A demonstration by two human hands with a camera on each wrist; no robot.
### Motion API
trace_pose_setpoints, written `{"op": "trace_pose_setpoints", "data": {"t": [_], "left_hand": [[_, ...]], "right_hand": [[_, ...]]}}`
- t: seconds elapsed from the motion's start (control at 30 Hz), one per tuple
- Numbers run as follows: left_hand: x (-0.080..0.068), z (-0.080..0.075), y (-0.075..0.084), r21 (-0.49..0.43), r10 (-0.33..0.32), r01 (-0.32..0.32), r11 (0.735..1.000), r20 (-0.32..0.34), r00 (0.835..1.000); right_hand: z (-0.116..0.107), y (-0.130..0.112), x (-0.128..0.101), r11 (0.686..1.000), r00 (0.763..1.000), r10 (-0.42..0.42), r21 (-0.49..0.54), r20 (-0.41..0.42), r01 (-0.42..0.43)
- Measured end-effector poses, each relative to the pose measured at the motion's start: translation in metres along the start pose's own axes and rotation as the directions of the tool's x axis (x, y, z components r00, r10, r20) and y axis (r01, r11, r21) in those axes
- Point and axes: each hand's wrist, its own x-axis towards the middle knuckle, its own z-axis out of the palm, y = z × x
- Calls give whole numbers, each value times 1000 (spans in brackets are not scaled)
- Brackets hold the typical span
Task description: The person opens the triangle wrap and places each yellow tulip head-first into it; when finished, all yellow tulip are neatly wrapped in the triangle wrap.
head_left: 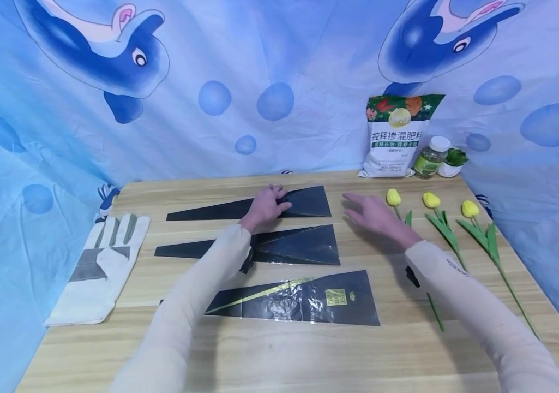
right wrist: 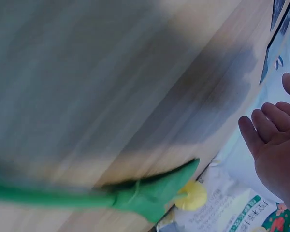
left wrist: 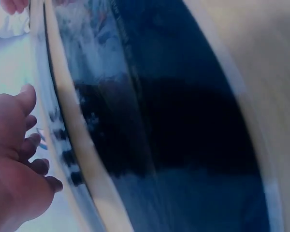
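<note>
Three black cone-shaped wrapping sleeves lie on the wooden table [head_left: 407, 349]: a far sleeve [head_left: 308, 202], a middle sleeve [head_left: 299, 245] and a near sleeve [head_left: 308, 300] with a gold label. My left hand [head_left: 265, 206] rests on the far sleeve, fingers loosely bent; the left wrist view shows this hand [left wrist: 14, 154] beside a blurred black sleeve [left wrist: 183, 121]. My right hand [head_left: 370, 214] hovers open, fingers straight, just left of the leftmost yellow tulip [head_left: 394, 197]. The right wrist view shows the open palm [right wrist: 273, 145] and a tulip with green leaf [right wrist: 145, 195].
Two more yellow tulips [head_left: 431, 201] [head_left: 469, 208] lie at the right. A white work glove [head_left: 97, 267] lies at the left edge. A fertilizer bag [head_left: 397, 136], a small bottle [head_left: 431, 157] and a tiny potted plant [head_left: 453, 162] stand at the back right against a blue cloth.
</note>
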Motion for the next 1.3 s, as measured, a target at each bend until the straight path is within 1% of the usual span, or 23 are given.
{"op": "trace_pose_setpoints", "data": {"t": [0.07, 0.2, 0.3, 0.37, 0.47, 0.63, 0.77, 0.83, 0.93, 1.0, 1.07, 1.13, 1.23, 1.3], "left_hand": [[2, 4, -1, 24, 9, -10, 1000, 17, 1000], [2, 9, -2, 97, -3, -1, 995, 37, 999], [2, 9, -1, 129, -8, 4, 992, 32, 999], [1, 9, 0, 130, -10, 7, 992, 24, 1000], [1, 10, 1, 120, -17, 15, 993, 12, 1000], [0, 12, 0, 91, -42, 42, 995, -4, 999], [0, 13, -1, 19, -55, 56, 998, -33, 998], [0, 14, -2, -29, -53, 52, 998, -55, 997], [-2, 14, -4, -70, -40, 34, 997, -87, 995], [-3, 14, -5, -87, -28, 18, 996, -105, 994], [-4, 14, -5, -103, -17, 4, 995, -119, 993], [-5, 14, -5, -132, -11, -7, 991, -132, 991], [-6, 14, -6, -170, -10, -17, 985, -155, 988], [-7, 13, -6, -189, -11, -22, 982, -173, 985]], "right_hand": [[3, -1, 5, 999, 1000, 12, 40, 15, -13], [8, 0, 13, 994, 998, 42, 102, 56, -48], [9, 2, 16, 995, 997, 41, 85, 59, -46], [9, 2, 16, 995, 997, 51, 85, 59, -56], [8, 1, 16, 995, 997, 47, 87, 58, -52], [9, -1, 17, 990, 996, 68, 119, 55, -74], [11, -3, 19, 985, 996, 81, 150, 27, -84], [11, -3, 22, 984, 997, 73, 160, 3, -73], [14, -4, 27, 983, 998, 60, 174, -27, -54], [16, -5, 30, 989, 999, 27, 149, -38, -21], [17, -5, 32, 993, 1000, -11, 117, -28, 14], [19, -5, 34, 996, 998, -66, 61, -17, 67], [22, -5, 36, 992, 992, -123, -16, 1, 123], [23, -6, 36, 988, 990, -137, -75, 18, 138]]}}
